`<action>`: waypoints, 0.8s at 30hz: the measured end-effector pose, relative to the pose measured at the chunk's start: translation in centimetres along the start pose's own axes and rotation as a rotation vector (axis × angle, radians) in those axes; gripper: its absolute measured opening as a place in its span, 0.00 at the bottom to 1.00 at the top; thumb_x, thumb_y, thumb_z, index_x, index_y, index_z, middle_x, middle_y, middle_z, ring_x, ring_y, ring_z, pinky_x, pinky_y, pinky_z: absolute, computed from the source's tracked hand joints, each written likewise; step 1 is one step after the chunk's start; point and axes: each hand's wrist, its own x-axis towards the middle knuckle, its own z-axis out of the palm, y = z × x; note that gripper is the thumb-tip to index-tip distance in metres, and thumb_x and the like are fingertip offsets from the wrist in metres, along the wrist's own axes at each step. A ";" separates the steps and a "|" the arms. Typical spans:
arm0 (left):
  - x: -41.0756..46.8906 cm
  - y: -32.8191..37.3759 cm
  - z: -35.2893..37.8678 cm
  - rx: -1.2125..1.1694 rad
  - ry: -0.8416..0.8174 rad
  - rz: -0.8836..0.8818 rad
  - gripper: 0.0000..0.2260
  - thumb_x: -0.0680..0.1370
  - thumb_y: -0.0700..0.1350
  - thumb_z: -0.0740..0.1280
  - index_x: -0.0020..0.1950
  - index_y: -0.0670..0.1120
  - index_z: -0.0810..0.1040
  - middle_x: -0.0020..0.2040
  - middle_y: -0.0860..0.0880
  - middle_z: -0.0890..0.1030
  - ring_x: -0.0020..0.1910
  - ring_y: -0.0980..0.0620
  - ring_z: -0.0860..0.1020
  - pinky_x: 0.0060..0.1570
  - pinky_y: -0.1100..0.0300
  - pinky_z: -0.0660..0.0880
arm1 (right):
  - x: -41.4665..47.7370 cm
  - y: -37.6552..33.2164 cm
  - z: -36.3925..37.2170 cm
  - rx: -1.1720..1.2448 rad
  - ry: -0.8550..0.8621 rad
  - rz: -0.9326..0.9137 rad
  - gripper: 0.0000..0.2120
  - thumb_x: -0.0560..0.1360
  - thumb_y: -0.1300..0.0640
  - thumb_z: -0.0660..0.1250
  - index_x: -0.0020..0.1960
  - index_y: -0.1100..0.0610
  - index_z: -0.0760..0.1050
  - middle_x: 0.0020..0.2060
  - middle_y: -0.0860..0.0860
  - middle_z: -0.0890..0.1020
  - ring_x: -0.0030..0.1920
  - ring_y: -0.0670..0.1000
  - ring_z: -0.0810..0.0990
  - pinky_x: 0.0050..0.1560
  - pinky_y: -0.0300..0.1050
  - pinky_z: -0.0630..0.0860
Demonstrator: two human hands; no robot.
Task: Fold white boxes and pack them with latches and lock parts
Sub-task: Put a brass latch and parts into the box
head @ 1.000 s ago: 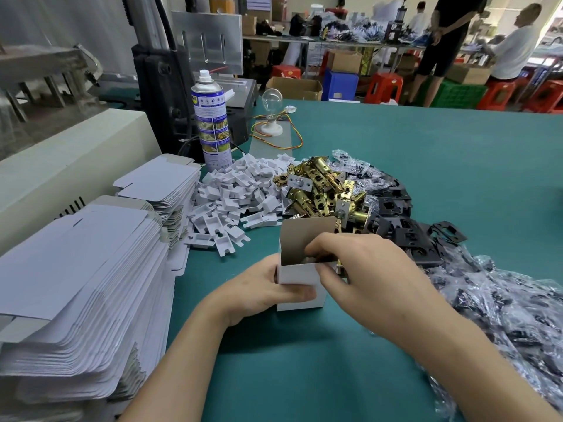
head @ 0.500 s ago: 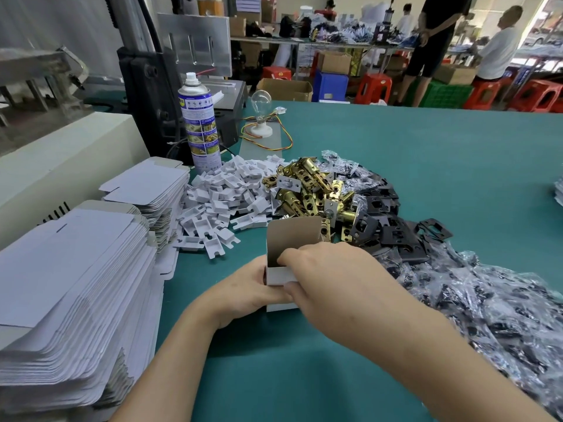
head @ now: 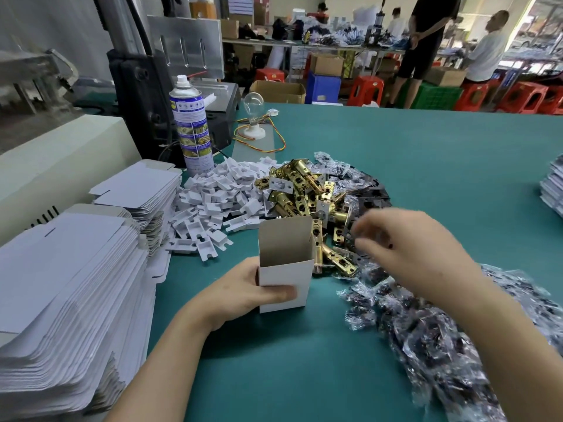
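A folded white box [head: 285,280] stands upright on the green table [head: 441,166], its top open and its brown inside showing. My left hand [head: 243,295] grips it from the left, thumb across the white front. Behind it lies a heap of brass latches [head: 304,193], with black plates [head: 370,197] to their right. My right hand [head: 408,251] hovers blurred over the latches and black plates to the right of the box; its fingers are curled, and I cannot tell whether they hold anything.
Stacks of flat white box blanks [head: 67,287] fill the left side. A pile of white plastic inserts [head: 213,205] lies beside a spray can [head: 192,126]. Clear bags of dark parts [head: 441,339] spread at the right. A bulb [head: 253,117] stands behind.
My right hand has left the box's open top and moved right, over the latches and plates. My left hand still holds the box.
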 end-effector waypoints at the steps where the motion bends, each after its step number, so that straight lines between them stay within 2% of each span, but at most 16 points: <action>1: 0.0 0.0 0.0 0.006 0.002 0.000 0.21 0.77 0.40 0.76 0.70 0.43 0.79 0.68 0.42 0.82 0.70 0.44 0.78 0.75 0.42 0.70 | 0.0 0.7 0.1 -0.095 -0.139 0.000 0.07 0.79 0.50 0.70 0.57 0.44 0.82 0.44 0.36 0.79 0.43 0.36 0.76 0.46 0.38 0.73; 3: 0.0 -0.1 -0.1 0.020 0.007 0.004 0.19 0.79 0.38 0.75 0.70 0.43 0.79 0.68 0.42 0.82 0.71 0.43 0.78 0.75 0.41 0.70 | -0.3 1.3 0.8 -0.218 -0.335 -0.028 0.10 0.79 0.46 0.71 0.59 0.44 0.81 0.47 0.37 0.78 0.48 0.39 0.75 0.51 0.38 0.73; 5: 0.1 -0.1 -0.1 0.020 0.012 0.009 0.21 0.77 0.41 0.76 0.70 0.42 0.79 0.68 0.41 0.82 0.71 0.43 0.78 0.75 0.42 0.70 | -0.8 1.4 1.6 -0.294 -0.424 -0.053 0.13 0.78 0.43 0.71 0.62 0.43 0.80 0.52 0.40 0.79 0.55 0.43 0.74 0.58 0.42 0.75; 9: 0.1 -0.2 0.0 0.004 0.016 0.028 0.21 0.76 0.43 0.75 0.69 0.44 0.80 0.67 0.43 0.83 0.70 0.45 0.79 0.74 0.44 0.72 | -1.2 1.3 3.0 -0.418 -0.462 -0.062 0.22 0.76 0.38 0.71 0.66 0.45 0.77 0.61 0.42 0.78 0.65 0.48 0.72 0.61 0.46 0.72; 12: 0.2 -0.2 -0.1 -0.020 0.040 0.038 0.20 0.75 0.44 0.75 0.67 0.46 0.81 0.66 0.44 0.84 0.68 0.46 0.80 0.73 0.44 0.72 | -1.3 1.1 4.0 -0.430 -0.440 -0.040 0.20 0.75 0.39 0.72 0.64 0.44 0.76 0.60 0.42 0.79 0.69 0.48 0.70 0.60 0.48 0.68; 15: 0.2 -0.2 -0.2 -0.027 0.060 0.040 0.21 0.75 0.44 0.76 0.67 0.46 0.81 0.66 0.45 0.84 0.69 0.47 0.80 0.74 0.43 0.72 | -1.4 1.2 4.5 -0.391 -0.406 -0.018 0.16 0.76 0.43 0.72 0.62 0.44 0.75 0.54 0.41 0.80 0.66 0.47 0.71 0.56 0.48 0.66; 19: 0.2 -0.3 -0.3 -0.024 0.051 0.030 0.22 0.74 0.43 0.76 0.68 0.47 0.80 0.67 0.45 0.84 0.70 0.46 0.79 0.75 0.42 0.71 | -1.3 1.5 4.6 -0.295 -0.281 -0.056 0.11 0.77 0.47 0.72 0.56 0.41 0.73 0.44 0.38 0.75 0.57 0.46 0.73 0.51 0.47 0.63; 22: 0.1 -0.2 -0.3 -0.023 0.045 0.022 0.23 0.73 0.44 0.76 0.68 0.47 0.80 0.67 0.45 0.83 0.70 0.46 0.79 0.75 0.41 0.70 | -1.0 1.2 4.2 -0.129 -0.183 -0.052 0.10 0.79 0.51 0.71 0.57 0.41 0.75 0.41 0.37 0.78 0.49 0.42 0.75 0.54 0.46 0.71; 24: 0.1 -0.1 -0.2 -0.015 0.042 0.020 0.23 0.73 0.44 0.76 0.68 0.47 0.80 0.67 0.46 0.83 0.70 0.46 0.79 0.75 0.41 0.70 | -0.8 0.7 3.5 0.075 -0.122 -0.014 0.09 0.79 0.54 0.72 0.57 0.44 0.79 0.40 0.38 0.80 0.44 0.39 0.78 0.53 0.44 0.79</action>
